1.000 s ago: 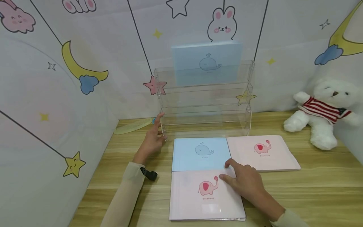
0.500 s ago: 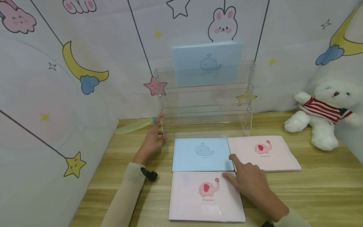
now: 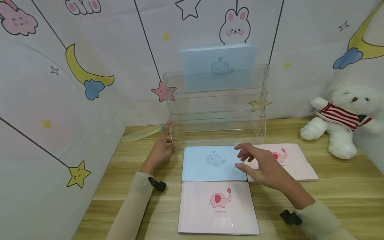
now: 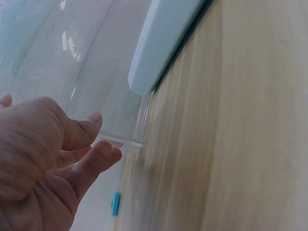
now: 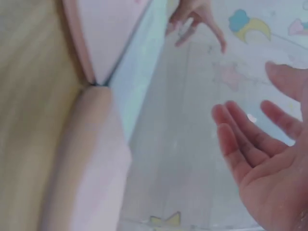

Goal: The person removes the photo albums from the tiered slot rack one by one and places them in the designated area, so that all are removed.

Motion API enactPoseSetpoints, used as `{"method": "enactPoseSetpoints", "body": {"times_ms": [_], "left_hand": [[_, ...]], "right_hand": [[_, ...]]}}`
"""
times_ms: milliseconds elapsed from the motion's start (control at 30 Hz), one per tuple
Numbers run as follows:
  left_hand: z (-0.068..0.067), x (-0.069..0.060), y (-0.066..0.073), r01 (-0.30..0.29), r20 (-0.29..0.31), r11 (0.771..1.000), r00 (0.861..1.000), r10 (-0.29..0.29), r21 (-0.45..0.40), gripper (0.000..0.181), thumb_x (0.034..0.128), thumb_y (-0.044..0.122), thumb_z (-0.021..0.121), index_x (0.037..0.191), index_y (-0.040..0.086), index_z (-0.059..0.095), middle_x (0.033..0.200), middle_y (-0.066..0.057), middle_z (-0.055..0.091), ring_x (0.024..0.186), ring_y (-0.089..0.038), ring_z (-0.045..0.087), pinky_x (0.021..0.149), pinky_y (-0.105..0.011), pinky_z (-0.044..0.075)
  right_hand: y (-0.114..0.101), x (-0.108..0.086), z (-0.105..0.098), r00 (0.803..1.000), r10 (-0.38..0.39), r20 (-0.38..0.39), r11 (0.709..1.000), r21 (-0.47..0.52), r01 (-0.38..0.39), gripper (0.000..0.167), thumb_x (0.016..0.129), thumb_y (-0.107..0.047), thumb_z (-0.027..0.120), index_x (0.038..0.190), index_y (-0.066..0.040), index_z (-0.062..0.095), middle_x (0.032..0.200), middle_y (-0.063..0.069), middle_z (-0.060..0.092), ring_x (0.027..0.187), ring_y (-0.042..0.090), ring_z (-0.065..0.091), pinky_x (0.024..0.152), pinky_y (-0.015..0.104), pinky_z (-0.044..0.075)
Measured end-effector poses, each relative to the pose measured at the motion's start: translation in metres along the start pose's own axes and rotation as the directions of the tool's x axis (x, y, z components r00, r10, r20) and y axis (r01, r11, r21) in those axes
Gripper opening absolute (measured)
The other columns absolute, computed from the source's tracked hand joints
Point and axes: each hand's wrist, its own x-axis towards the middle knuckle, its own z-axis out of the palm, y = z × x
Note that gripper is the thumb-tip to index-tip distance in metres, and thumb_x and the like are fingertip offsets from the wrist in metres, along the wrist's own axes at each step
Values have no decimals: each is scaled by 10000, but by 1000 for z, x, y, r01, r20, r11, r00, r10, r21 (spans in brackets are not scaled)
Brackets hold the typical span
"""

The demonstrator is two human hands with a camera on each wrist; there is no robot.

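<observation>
The left hand (image 3: pixel 160 150) grips the left side of a clear stepped rack (image 3: pixel 219 125), its thumb and fingers pinching the front edge of the side panel low down, close to the bench (image 3: pixel 345 186). The right hand (image 3: pixel 264 166) is raised, thumb well apart from the gently bent fingers, holding nothing; from the head view it lies over the meeting edges of two books, and the right wrist view shows its fingertips clear of them. One of these is the blue whale book (image 3: pixel 214 171), lying flat just in front of the rack; the other is the right-hand pink elephant book (image 3: pixel 295 161), flat beside it and partly covered by the right hand. A second volume, the front pink elephant book (image 3: pixel 219 218), lies flat against the blue one's near edge, nearest the person. Another copy, the upper blue whale book (image 3: pixel 220 65), stands in the rack's top tier, its lower part seen through the clear front. A pale yellow-green comb (image 3: pixel 141 134) lies left of the rack, beyond the left hand. At the right sits a white teddy bear (image 3: pixel 345 115) in a red-and-white striped top, against a printed backdrop (image 3: pixel 120 20).
</observation>
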Motion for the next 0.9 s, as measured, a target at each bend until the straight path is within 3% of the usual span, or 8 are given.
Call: {"method": "enactPoseSetpoints", "body": {"times_ms": [167, 400, 633, 900], "left_hand": [[0, 0, 1, 13, 2, 1000, 1000, -13, -2, 1072, 976, -102, 690, 1691, 422, 85, 1633, -350, 406, 1218, -531, 715, 951, -593, 655], [0, 0, 1, 16, -1, 1000, 1000, -16, 3, 1060, 978, -95, 692, 1693, 407, 92, 1630, -351, 408, 1221, -525, 716, 950, -596, 654], [0, 1, 0, 1, -4, 1000, 1000, -1, 10, 1080, 974, -96, 697, 1690, 428, 81, 1614, -355, 429, 1203, -517, 727, 941, -581, 661], [0, 0, 1, 10, 0, 1000, 1000, -10, -8, 1072, 981, -85, 694, 1699, 418, 76, 1603, -368, 433, 1199, -518, 728, 943, -580, 661]], "right_hand": [[2, 18, -16, 998, -20, -58, 1000, -1, 20, 705, 941, -173, 822, 1566, -232, 502, 1360, 11, 729, 1169, 202, 730, 982, 380, 615], [5, 41, -35, 998, -8, -67, 999, 35, 11, 878, 942, -170, 810, 1676, -242, 333, 1623, 80, 537, 1465, 315, 546, 1155, 540, 495], [13, 59, -50, 996, -37, -85, 991, 124, 47, 927, 935, -80, 788, 1695, -258, 288, 1713, 52, 417, 1557, 336, 422, 1208, 208, 350], [18, 75, -63, 990, -63, -125, 992, 103, 76, 909, 915, -83, 799, 1684, -184, 325, 1725, 75, 404, 1549, 372, 422, 1211, 179, 343]]}}
